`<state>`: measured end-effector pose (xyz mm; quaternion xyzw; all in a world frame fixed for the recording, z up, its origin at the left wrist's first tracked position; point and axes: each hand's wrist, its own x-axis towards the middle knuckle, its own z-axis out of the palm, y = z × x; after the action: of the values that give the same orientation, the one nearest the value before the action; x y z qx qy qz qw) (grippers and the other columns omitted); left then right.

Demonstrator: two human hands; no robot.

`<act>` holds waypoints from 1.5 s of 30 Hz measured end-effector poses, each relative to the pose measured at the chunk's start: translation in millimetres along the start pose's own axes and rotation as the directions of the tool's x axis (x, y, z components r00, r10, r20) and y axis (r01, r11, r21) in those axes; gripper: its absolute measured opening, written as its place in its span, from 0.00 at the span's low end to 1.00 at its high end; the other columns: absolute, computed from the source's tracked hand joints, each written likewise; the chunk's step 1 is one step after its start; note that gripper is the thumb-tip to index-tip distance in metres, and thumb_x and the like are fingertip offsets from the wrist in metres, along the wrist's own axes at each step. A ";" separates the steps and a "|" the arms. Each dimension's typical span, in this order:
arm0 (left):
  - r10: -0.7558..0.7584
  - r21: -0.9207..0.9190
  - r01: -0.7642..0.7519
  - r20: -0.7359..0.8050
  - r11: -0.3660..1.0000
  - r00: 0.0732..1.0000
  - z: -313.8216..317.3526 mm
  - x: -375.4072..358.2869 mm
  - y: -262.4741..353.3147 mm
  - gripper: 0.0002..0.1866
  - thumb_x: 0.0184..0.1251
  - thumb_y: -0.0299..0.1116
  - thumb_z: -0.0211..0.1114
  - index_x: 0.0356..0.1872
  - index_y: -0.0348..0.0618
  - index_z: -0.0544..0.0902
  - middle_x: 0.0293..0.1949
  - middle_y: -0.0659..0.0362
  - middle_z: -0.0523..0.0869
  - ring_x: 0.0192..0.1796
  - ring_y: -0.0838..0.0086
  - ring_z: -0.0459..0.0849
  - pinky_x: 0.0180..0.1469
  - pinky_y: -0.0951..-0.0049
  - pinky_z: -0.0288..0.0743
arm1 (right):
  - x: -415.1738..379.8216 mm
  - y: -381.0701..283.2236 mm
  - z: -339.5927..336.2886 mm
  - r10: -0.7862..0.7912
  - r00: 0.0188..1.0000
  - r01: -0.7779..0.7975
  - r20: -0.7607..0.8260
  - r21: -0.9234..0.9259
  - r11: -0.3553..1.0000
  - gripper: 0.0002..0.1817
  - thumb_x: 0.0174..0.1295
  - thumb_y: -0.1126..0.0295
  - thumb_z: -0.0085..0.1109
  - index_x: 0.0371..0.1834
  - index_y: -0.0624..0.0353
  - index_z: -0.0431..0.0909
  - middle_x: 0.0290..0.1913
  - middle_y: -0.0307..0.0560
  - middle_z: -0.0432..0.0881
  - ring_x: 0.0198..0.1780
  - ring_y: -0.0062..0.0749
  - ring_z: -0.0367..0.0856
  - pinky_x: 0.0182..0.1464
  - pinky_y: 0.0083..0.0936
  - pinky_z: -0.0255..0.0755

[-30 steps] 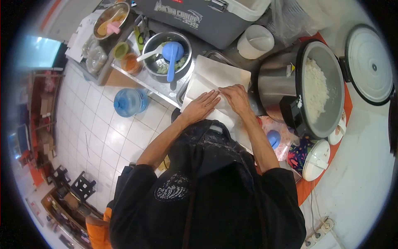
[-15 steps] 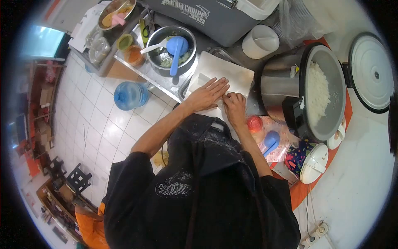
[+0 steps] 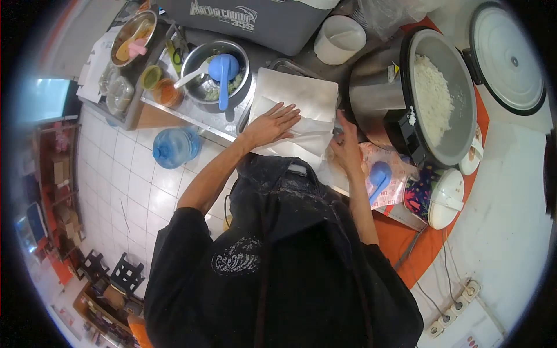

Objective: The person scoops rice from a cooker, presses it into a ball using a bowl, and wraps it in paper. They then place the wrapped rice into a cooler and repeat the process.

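Note:
A stack of white paper sheets (image 3: 301,90) lies on the counter in front of me, with a folded or creased piece on top. My left hand (image 3: 271,125) rests flat on it, fingers stretched out and slightly spread. At the paper's right edge is my right hand (image 3: 348,146), its fingers bent in a closed grip. A small dark object shows at those fingers, too blurred to name. To the left of the paper stands a metal bowl (image 3: 245,87) with greenish food, a blue ladle (image 3: 223,72) and a white spoon (image 3: 191,75).
A large rice cooker (image 3: 377,98) full of rice (image 3: 434,98) stands open at right. Another blue ladle (image 3: 380,177) lies on printed paper (image 3: 391,194) below it. Behind are a grey cooler (image 3: 249,26) and a white container (image 3: 341,40). A blue water jug (image 3: 176,148) is at left.
My right hand has moved from the middle of the paper to its right edge and closed. My left hand stays flat on the paper. The whole view has shifted slightly.

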<state>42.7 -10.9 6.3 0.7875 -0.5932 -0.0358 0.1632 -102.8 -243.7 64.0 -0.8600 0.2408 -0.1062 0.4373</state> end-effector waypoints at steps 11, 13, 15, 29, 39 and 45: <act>0.025 -0.023 -0.024 0.045 0.999 0.999 2.4 -2.4 -9.7 0.38 0.74 0.57 0.57 0.77 0.45 0.65 0.78 0.58 0.66 0.81 0.64 0.60 0.84 0.55 0.48 | -8.5 26.2 -31.6 -0.299 0.910 0.366 0.286 -0.218 0.905 0.11 0.56 0.79 0.59 0.41 0.58 0.87 0.47 0.47 0.82 0.52 0.42 0.81 0.56 0.34 0.74; 0.023 -0.043 -0.021 0.043 0.999 0.999 3.6 -2.0 -9.6 0.38 0.74 0.57 0.57 0.77 0.46 0.65 0.79 0.58 0.65 0.81 0.64 0.59 0.84 0.54 0.48 | -7.3 10.0 -22.5 -0.283 0.955 0.294 0.088 -0.170 0.941 0.13 0.59 0.79 0.58 0.46 0.59 0.86 0.48 0.49 0.82 0.53 0.43 0.81 0.58 0.33 0.73; 0.011 -0.067 -0.007 0.062 0.998 0.998 3.6 -3.0 -9.6 0.37 0.75 0.57 0.57 0.78 0.48 0.64 0.79 0.58 0.65 0.81 0.64 0.59 0.84 0.54 0.48 | -1.1 -27.6 -3.4 -0.188 0.975 0.190 -0.121 0.004 0.982 0.17 0.67 0.76 0.56 0.59 0.60 0.80 0.56 0.54 0.80 0.60 0.46 0.79 0.64 0.33 0.71; -0.039 -0.121 0.058 0.150 0.991 0.988 4.8 -42.4 -30.4 0.36 0.78 0.47 0.56 0.80 0.44 0.57 0.79 0.52 0.64 0.80 0.60 0.62 0.82 0.56 0.55 | -48.3 37.4 63.5 -0.394 0.840 0.520 0.373 -0.346 0.781 0.19 0.70 0.68 0.56 0.62 0.62 0.75 0.71 0.57 0.73 0.73 0.53 0.69 0.76 0.43 0.61; -0.043 -0.178 0.084 0.223 0.980 0.974 -20.7 -13.9 -44.9 0.16 0.66 0.29 0.64 0.55 0.41 0.82 0.61 0.54 0.83 0.62 0.58 0.82 0.62 0.58 0.77 | -11.4 11.2 41.0 -0.258 0.839 0.453 0.478 -0.352 0.819 0.13 0.64 0.69 0.62 0.50 0.59 0.80 0.48 0.53 0.84 0.55 0.50 0.80 0.64 0.46 0.69; -0.352 -0.136 0.408 0.308 0.903 0.884 -21.7 32.9 -34.3 0.13 0.58 0.27 0.68 0.46 0.41 0.83 0.47 0.52 0.86 0.49 0.50 0.87 0.50 0.53 0.81 | 20.6 0.5 63.0 0.134 0.926 0.039 0.354 -0.443 0.896 0.15 0.58 0.70 0.69 0.46 0.61 0.77 0.42 0.60 0.83 0.48 0.61 0.83 0.50 0.50 0.77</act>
<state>89.4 -29.0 21.0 0.8559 -0.4369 -0.2351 0.1456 -60.5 -210.3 25.6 -0.9344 0.1918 0.1286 0.2711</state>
